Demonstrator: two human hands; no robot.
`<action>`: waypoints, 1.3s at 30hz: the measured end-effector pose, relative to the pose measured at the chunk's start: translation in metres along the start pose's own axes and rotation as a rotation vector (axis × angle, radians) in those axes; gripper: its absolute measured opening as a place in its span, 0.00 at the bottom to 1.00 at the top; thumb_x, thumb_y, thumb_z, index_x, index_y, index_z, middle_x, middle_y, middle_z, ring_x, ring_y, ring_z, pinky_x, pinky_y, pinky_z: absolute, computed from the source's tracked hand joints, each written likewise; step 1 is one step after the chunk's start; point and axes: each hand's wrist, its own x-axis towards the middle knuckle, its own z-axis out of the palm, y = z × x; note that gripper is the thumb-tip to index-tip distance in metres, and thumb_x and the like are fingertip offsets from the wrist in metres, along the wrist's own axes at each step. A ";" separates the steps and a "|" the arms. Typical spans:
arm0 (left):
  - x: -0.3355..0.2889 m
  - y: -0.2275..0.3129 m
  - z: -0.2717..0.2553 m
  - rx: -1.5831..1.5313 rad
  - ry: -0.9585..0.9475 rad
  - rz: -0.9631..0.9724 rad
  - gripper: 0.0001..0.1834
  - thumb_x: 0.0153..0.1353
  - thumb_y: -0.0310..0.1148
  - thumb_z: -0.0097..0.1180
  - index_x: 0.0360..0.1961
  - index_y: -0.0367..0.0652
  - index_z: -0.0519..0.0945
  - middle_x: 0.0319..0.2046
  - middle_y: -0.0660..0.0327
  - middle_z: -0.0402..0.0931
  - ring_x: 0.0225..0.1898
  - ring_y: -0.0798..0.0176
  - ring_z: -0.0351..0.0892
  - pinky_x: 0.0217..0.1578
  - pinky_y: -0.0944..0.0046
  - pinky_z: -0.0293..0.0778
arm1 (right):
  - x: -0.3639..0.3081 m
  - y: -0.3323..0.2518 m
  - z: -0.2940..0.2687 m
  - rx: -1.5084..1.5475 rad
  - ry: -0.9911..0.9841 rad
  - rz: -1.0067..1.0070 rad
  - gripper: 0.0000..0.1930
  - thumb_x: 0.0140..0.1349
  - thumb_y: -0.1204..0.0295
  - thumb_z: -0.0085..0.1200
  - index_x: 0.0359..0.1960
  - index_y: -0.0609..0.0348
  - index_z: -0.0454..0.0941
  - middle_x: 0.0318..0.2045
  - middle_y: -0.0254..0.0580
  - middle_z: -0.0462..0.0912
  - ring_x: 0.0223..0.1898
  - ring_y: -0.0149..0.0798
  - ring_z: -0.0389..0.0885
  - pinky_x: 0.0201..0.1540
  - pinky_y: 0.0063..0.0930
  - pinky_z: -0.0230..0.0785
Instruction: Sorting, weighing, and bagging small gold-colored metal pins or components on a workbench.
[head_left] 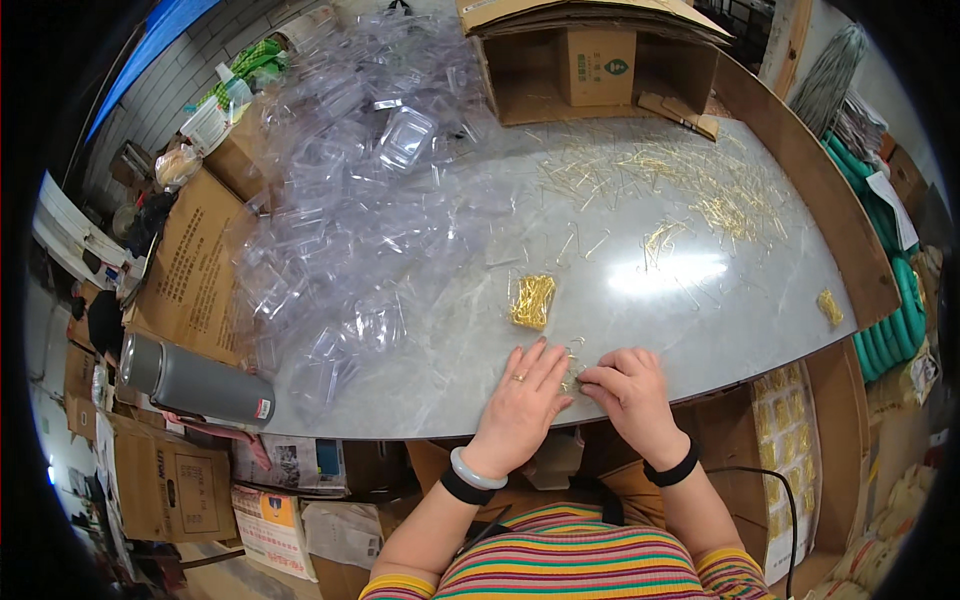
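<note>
Pressing flat on the table (700,300), left hand (522,400) open, right hand (630,392) curled over small gold pins (573,372), pin direction unclear.

Striped knit top, pale bangle (474,471), black wristbands (671,470)

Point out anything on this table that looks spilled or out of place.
Gold pins lie strewn loose across the table's far right instead of bundled like the neat stack. A small gold clump sits alone near the right edge.
</note>
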 end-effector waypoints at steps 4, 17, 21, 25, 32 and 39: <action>-0.001 -0.006 -0.002 -0.061 0.028 0.031 0.24 0.63 0.29 0.61 0.60 0.35 0.74 0.62 0.49 0.70 0.67 0.41 0.66 0.69 0.43 0.61 | 0.007 -0.006 -0.005 -0.018 0.042 -0.049 0.19 0.54 0.67 0.69 0.49 0.53 0.83 0.50 0.38 0.81 0.54 0.46 0.76 0.61 0.44 0.63; -0.006 0.000 0.008 -0.042 0.162 -0.049 0.31 0.52 0.20 0.65 0.60 0.33 0.72 0.57 0.44 0.73 0.64 0.38 0.69 0.66 0.47 0.67 | 0.009 -0.010 0.000 0.259 -0.143 -0.144 0.24 0.57 0.88 0.51 0.56 0.62 0.78 0.55 0.50 0.82 0.58 0.54 0.79 0.61 0.42 0.72; -0.011 0.001 0.012 -0.002 0.173 -0.096 0.33 0.57 0.31 0.65 0.62 0.30 0.70 0.58 0.42 0.72 0.64 0.38 0.67 0.67 0.47 0.65 | 0.005 -0.019 0.004 0.091 0.012 -0.054 0.18 0.60 0.88 0.50 0.51 0.64 0.80 0.55 0.54 0.81 0.56 0.58 0.79 0.60 0.43 0.72; -0.021 0.002 0.012 0.121 0.223 -0.122 0.40 0.56 0.43 0.67 0.62 0.25 0.69 0.59 0.43 0.70 0.66 0.38 0.65 0.70 0.43 0.60 | -0.019 -0.029 0.005 -0.103 0.079 0.039 0.19 0.66 0.84 0.51 0.59 0.66 0.74 0.64 0.56 0.74 0.64 0.58 0.73 0.67 0.43 0.65; -0.017 -0.003 0.017 0.047 0.240 -0.015 0.31 0.57 0.36 0.66 0.59 0.33 0.73 0.57 0.51 0.73 0.64 0.45 0.66 0.69 0.47 0.62 | 0.003 -0.014 0.004 -0.017 -0.127 -0.159 0.14 0.54 0.86 0.54 0.43 0.62 0.82 0.47 0.44 0.85 0.52 0.53 0.78 0.54 0.42 0.73; -0.016 -0.002 0.012 -0.016 0.232 -0.046 0.28 0.56 0.28 0.61 0.60 0.33 0.73 0.54 0.45 0.74 0.61 0.41 0.69 0.65 0.48 0.66 | -0.007 -0.043 0.036 0.188 0.114 0.121 0.22 0.60 0.89 0.44 0.57 0.65 0.73 0.64 0.59 0.71 0.65 0.58 0.71 0.69 0.43 0.63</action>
